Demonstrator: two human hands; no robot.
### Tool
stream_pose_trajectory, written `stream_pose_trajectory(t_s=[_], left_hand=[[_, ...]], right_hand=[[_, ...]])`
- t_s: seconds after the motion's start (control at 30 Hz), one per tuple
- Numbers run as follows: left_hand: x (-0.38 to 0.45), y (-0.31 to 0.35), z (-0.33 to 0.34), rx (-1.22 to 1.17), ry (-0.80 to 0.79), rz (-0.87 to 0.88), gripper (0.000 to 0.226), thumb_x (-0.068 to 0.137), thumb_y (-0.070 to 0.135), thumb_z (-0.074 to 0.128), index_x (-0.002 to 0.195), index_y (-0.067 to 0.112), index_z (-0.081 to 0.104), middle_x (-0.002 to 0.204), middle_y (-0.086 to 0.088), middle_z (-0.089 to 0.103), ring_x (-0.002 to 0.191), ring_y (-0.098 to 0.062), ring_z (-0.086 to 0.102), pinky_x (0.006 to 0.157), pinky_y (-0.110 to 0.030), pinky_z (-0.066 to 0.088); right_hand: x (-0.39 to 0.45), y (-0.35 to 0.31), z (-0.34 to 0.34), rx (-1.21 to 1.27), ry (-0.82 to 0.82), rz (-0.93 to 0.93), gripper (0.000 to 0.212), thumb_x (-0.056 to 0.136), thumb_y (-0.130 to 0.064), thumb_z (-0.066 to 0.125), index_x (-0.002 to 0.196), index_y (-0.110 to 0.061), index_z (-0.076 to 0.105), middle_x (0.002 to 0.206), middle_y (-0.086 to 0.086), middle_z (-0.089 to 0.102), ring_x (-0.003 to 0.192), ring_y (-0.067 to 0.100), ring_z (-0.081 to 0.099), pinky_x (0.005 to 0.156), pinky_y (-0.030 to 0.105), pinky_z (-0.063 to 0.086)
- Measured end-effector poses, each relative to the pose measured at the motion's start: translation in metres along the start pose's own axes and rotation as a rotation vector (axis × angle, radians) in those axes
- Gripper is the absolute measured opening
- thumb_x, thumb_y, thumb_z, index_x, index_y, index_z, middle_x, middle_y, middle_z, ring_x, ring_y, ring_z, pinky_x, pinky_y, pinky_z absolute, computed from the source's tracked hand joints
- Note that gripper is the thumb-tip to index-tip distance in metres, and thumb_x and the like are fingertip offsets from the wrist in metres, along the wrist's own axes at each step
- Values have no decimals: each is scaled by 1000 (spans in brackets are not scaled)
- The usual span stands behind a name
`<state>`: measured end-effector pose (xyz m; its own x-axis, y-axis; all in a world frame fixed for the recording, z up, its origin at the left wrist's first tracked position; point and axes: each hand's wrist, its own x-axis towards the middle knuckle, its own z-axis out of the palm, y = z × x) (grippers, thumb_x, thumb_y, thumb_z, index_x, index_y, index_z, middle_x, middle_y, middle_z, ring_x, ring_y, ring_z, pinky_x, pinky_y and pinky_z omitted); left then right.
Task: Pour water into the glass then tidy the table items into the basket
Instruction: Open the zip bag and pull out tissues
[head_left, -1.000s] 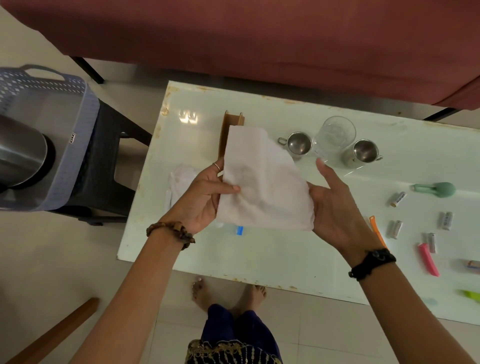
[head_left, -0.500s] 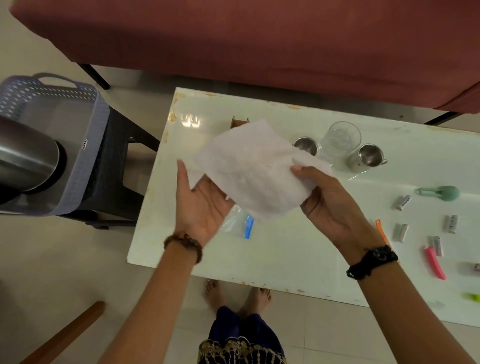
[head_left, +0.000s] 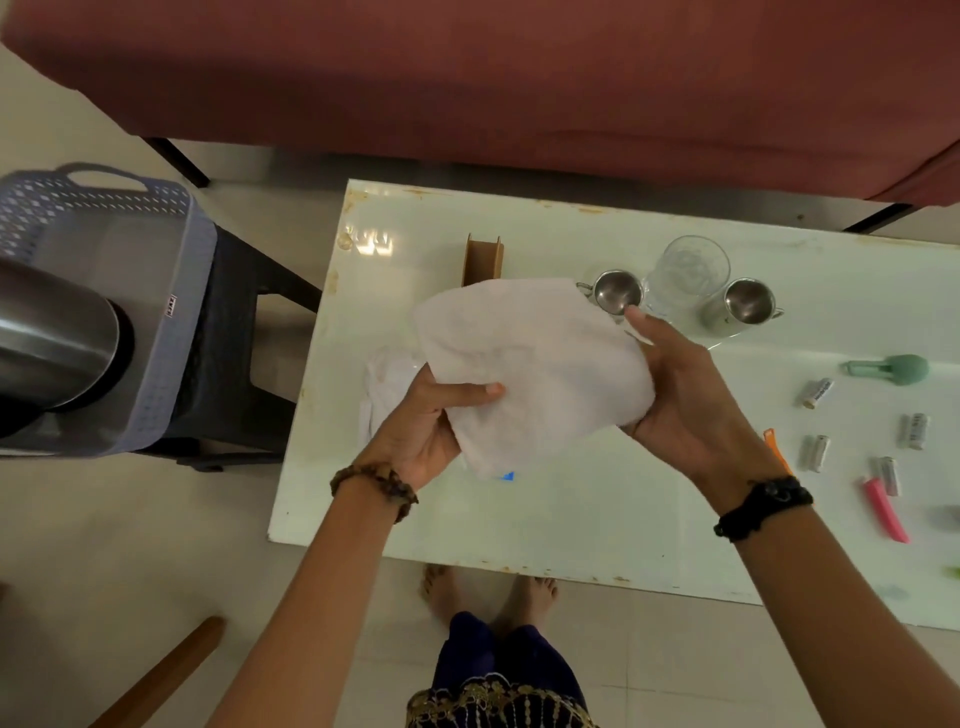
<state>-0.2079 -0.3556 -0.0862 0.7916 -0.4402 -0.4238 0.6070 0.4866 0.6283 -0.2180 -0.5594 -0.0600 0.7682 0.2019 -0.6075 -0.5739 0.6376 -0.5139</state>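
- Nearest the camera, a person's bare feet stand on the pale tiled floor at the near edge of a white glossy rectangular table.
- Above the table, the left hand, with a brown beaded bracelet at its wrist, pinches the lower left edge of a white crumpled cloth, thumb lying across the top.
- The right hand, with a black band at its wrist, cups the cloth's right side, fingers curled behind it and thumb along the upper edge.
- The cloth is held in the air between both hands, over the table's left half.
- Under it lie a second white crumpled cloth and a small clear bag with a blue strip, mostly hidden.
- To the right lie several small silver batteries, a pink clip and a pale green tool.
- Farther back stand two small steel cups on either side of a clear drinking glass, and a brown cardboard holder.
- Left of the table, a grey perforated plastic basket sits on a dark stool and holds a steel jug.
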Motion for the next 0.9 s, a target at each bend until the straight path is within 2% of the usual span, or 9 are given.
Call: stream_pose_trajectory(t_s=[0.1, 0.2, 0.4, 0.53, 0.67, 0.7, 0.77, 0.83, 0.9], left_hand=[[-1, 13, -4, 91, -75, -48, 42, 73, -5, 56, 89, 29, 75, 94, 6, 75, 92, -11, 69, 72, -24, 57], [-2, 22, -5, 195, -106, -83, 41, 72, -4, 65, 85, 34, 75, 92, 9, 75, 90, -8, 69, 73, -24, 57], [-6, 25, -12, 188, 40, -141, 23, 83, 7, 55, 93, 22, 69, 92, 6, 75, 87, -10, 70, 83, -28, 54], [-7, 23, -17, 121, 133, -159, 21, 93, 8, 45, 104, 13, 63, 102, -1, 71, 96, -16, 67, 86, -27, 54], [-7, 22, -20, -43, 196, -175, 21, 94, 14, 45, 104, 11, 63, 100, -5, 72, 98, -20, 64, 86, -31, 53], [-6, 23, -20, -69, 200, -180, 21, 94, 15, 45, 100, 12, 65, 98, -5, 72, 98, -20, 64, 88, -33, 53], [-6, 24, -20, -109, 213, -183, 21, 95, 18, 44, 96, 13, 65, 98, -6, 72, 100, -22, 62, 93, -37, 50], [-5, 25, -20, -134, 228, -172, 22, 96, 20, 42, 95, 13, 63, 89, -5, 74, 93, -21, 64, 87, -36, 52], [-4, 26, -21, -126, 230, -171, 24, 97, 24, 39, 97, 14, 61, 81, -3, 75, 85, -19, 66, 76, -32, 56]], right_hand=[[9, -5, 4, -197, 8, 49, 40, 76, -39, 64, 110, -19, 68, 102, 1, 72, 87, 16, 69, 65, 25, 56], [16, -4, 12, -274, 20, 11, 36, 72, -29, 70, 105, -15, 71, 105, 2, 73, 91, 15, 69, 72, 25, 57], [22, -4, 20, -442, 87, -118, 24, 72, -16, 73, 96, -15, 71, 96, -1, 76, 85, 12, 71, 65, 20, 56], [24, 0, 28, -734, 177, -319, 17, 80, -9, 69, 95, -17, 70, 92, -1, 74, 83, 14, 70, 71, 22, 56], [23, 19, 37, -1225, 274, -666, 14, 87, -10, 61, 75, -12, 67, 65, -5, 62, 56, 2, 46, 56, 19, 37], [20, 25, 39, -1282, 252, -711, 17, 88, -9, 60, 78, -19, 69, 66, -13, 62, 59, 0, 49, 57, 17, 37], [14, 38, 40, -1384, 169, -716, 27, 90, -4, 56, 107, -20, 70, 97, -12, 70, 88, -2, 60, 78, 16, 45], [10, 50, 38, -1554, 58, -725, 38, 91, 0, 51, 124, -18, 61, 130, 0, 60, 121, 16, 54, 105, 29, 39], [7, 58, 37, -1721, -22, -751, 42, 91, -2, 48, 129, -16, 55, 140, 5, 50, 131, 25, 44, 112, 40, 31]])
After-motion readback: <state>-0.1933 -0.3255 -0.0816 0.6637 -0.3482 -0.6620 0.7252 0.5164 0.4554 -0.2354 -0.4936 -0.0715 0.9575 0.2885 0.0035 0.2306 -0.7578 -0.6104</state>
